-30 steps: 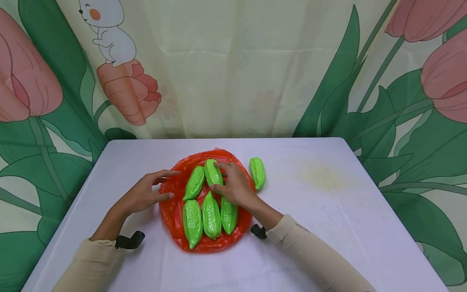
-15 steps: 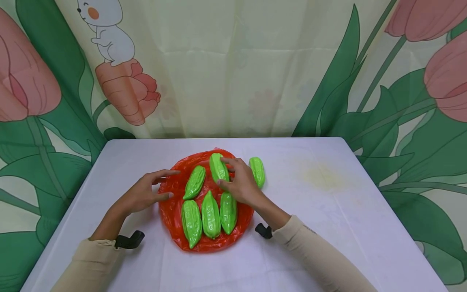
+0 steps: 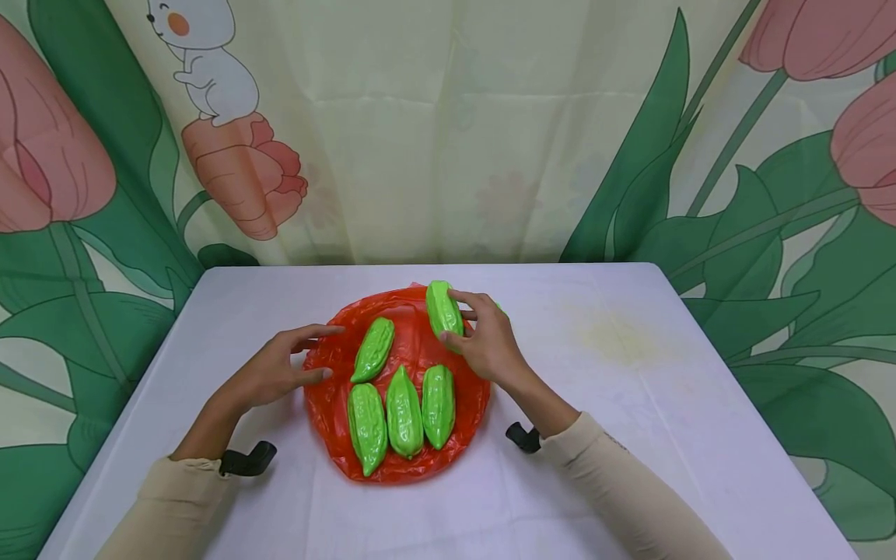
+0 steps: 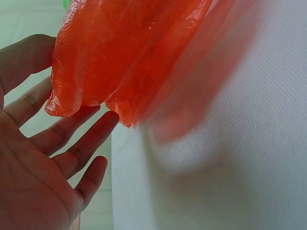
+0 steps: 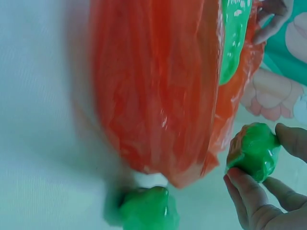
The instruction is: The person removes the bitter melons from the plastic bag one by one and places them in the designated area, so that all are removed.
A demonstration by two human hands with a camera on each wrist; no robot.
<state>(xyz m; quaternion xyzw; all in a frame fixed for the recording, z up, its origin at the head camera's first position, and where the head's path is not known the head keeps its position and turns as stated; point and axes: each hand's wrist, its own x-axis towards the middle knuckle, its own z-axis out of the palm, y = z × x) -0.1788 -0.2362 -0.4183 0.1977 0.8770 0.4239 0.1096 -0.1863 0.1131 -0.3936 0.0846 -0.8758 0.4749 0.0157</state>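
Note:
My right hand (image 3: 493,342) pinches a green bitter melon (image 3: 442,307) between thumb and fingers, raised over the far right rim of a round container covered in red plastic (image 3: 325,435). The right wrist view shows the same bitter melon (image 5: 259,152) end-on in the fingertips. Several other bitter melons (image 3: 404,416) lie in the container, one of them (image 3: 374,350) apart at the back left. At the left rim my left hand (image 3: 280,369) has its fingers spread, holding no bitter melon. In the left wrist view, its fingers (image 4: 86,143) are beside the crinkled plastic (image 4: 120,52).
Another bitter melon (image 5: 149,211) lies on the table just right of the container, mostly hidden behind my right hand in the head view. A white cloth (image 3: 616,467) covers the table. Behind it hangs a printed curtain (image 3: 448,155).
My right hand has lifted the bitter melon from the back of the container and carried it right and away from me, to the rim. The left hand stays where it was.

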